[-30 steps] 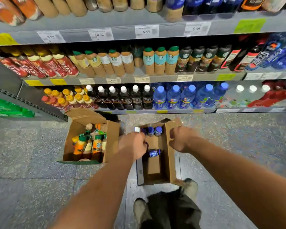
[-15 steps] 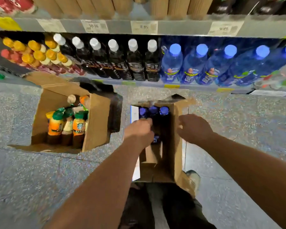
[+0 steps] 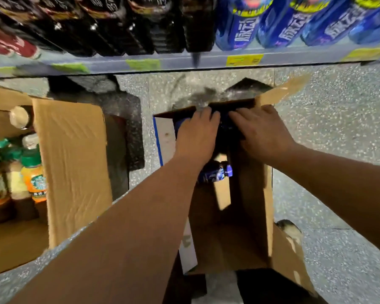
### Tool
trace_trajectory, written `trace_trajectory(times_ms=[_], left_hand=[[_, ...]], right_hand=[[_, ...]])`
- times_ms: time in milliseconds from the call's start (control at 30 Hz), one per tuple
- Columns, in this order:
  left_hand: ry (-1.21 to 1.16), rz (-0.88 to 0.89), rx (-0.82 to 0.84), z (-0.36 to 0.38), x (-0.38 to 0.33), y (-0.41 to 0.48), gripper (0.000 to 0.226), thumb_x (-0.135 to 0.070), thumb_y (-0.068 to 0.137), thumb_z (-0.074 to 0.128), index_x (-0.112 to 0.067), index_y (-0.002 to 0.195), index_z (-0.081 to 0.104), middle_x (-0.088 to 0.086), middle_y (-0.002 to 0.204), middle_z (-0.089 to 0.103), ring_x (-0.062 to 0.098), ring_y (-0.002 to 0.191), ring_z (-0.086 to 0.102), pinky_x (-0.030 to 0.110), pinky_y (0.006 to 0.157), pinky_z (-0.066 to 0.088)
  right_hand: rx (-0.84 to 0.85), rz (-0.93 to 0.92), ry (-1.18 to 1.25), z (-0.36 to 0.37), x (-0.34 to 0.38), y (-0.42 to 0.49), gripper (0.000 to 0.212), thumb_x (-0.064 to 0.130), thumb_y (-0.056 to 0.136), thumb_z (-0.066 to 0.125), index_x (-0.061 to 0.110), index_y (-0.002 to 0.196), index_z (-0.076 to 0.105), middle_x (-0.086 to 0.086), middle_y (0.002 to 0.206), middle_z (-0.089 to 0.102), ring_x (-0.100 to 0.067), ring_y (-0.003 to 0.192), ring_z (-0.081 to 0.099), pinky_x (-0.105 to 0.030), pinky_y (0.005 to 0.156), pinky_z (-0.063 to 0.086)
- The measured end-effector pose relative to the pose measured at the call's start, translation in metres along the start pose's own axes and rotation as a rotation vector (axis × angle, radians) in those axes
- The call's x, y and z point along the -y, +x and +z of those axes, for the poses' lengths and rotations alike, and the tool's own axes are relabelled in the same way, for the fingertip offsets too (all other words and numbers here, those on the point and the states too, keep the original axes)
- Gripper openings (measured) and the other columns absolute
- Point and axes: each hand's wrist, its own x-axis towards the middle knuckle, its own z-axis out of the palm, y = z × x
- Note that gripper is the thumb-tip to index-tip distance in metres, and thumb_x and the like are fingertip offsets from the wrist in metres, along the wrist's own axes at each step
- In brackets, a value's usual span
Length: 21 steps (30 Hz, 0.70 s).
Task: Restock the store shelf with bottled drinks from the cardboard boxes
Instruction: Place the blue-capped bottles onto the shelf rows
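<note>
The left hand (image 3: 195, 137) and right hand (image 3: 262, 132) are covering blue bottles (image 3: 180, 125) inside the cardboard box (image 3: 267, 194). I cannot tell whether either is gripping. Next is probably lifting bottles onto the shelf (image 3: 206, 60).

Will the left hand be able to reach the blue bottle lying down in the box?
Probably yes: the blue bottle lies uncovered in the open box, just beside the wrist of the left hand.

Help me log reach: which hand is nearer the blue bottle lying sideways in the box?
Left. The left hand is just beyond the blue bottle; the right hand is farther right.
</note>
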Motion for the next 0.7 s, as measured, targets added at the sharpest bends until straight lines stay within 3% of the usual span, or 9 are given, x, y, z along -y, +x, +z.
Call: trace_trajectory(times_ms=[100,167,267,333,467,567,700], left_hand=[[0.065,-0.008,-0.105,0.014,0.005,0.005,0.055,-0.019,0.085,0.062,-0.009,0.136,0.043,0.013,0.127,0.053,0.03,0.114,0.051,0.036,0.084,0.046],[0.052,-0.024,-0.096,0.02,0.005,0.009,0.05,-0.017,0.089,0.055,-0.007,0.136,0.041,0.014,0.125,0.052,0.031,0.11,0.052,0.037,0.084,0.044],[0.025,-0.021,-0.079,0.022,0.009,0.018,0.04,-0.013,0.094,0.043,-0.009,0.134,0.037,0.014,0.126,0.048,0.032,0.11,0.05,0.038,0.085,0.04],[-0.001,-0.018,-0.093,0.02,0.012,0.02,0.033,-0.015,0.095,0.046,-0.011,0.128,0.041,0.012,0.125,0.048,0.032,0.109,0.052,0.038,0.083,0.04],[-0.041,0.031,-0.048,0.001,0.014,0.008,0.033,-0.013,0.092,0.052,-0.011,0.124,0.045,0.011,0.122,0.049,0.03,0.106,0.053,0.037,0.079,0.039],[-0.067,0.066,-0.026,-0.031,0.016,-0.007,0.034,-0.014,0.09,0.057,-0.013,0.123,0.046,0.008,0.12,0.051,0.029,0.103,0.056,0.037,0.078,0.041],[-0.087,0.076,0.027,-0.1,0.021,-0.024,0.035,-0.02,0.091,0.06,-0.014,0.122,0.044,0.006,0.122,0.048,0.029,0.102,0.059,0.036,0.074,0.043]], right_hand=[[-0.028,0.012,-0.132,0.006,0.006,0.016,0.057,0.026,0.067,0.07,0.006,0.119,0.058,-0.012,0.098,0.061,-0.031,0.08,0.063,-0.04,0.081,0.025],[-0.015,0.02,-0.179,0.01,0.009,0.023,0.05,0.032,0.066,0.071,0.007,0.107,0.059,-0.013,0.094,0.058,-0.031,0.075,0.061,-0.04,0.08,0.023],[-0.006,0.009,-0.183,0.015,0.013,0.028,0.031,0.027,0.074,0.061,0.01,0.099,0.056,-0.013,0.09,0.059,-0.031,0.076,0.061,-0.041,0.086,0.027],[-0.008,0.011,-0.159,0.016,0.012,0.029,0.033,0.029,0.075,0.061,0.01,0.101,0.054,-0.012,0.092,0.06,-0.031,0.079,0.063,-0.042,0.087,0.025],[0.011,-0.003,-0.067,-0.002,0.009,0.018,0.025,0.014,0.073,0.066,0.005,0.094,0.056,-0.016,0.082,0.058,-0.032,0.061,0.061,-0.039,0.072,0.033],[0.058,0.057,0.022,-0.032,0.013,-0.001,0.026,0.012,0.083,0.06,0.006,0.108,0.051,-0.014,0.099,0.054,-0.035,0.073,0.062,-0.034,0.057,0.03],[0.075,0.113,0.216,-0.101,0.018,-0.019,0.03,0.013,0.089,0.055,0.005,0.116,0.047,-0.015,0.115,0.051,-0.036,0.094,0.059,-0.035,0.066,0.034]])
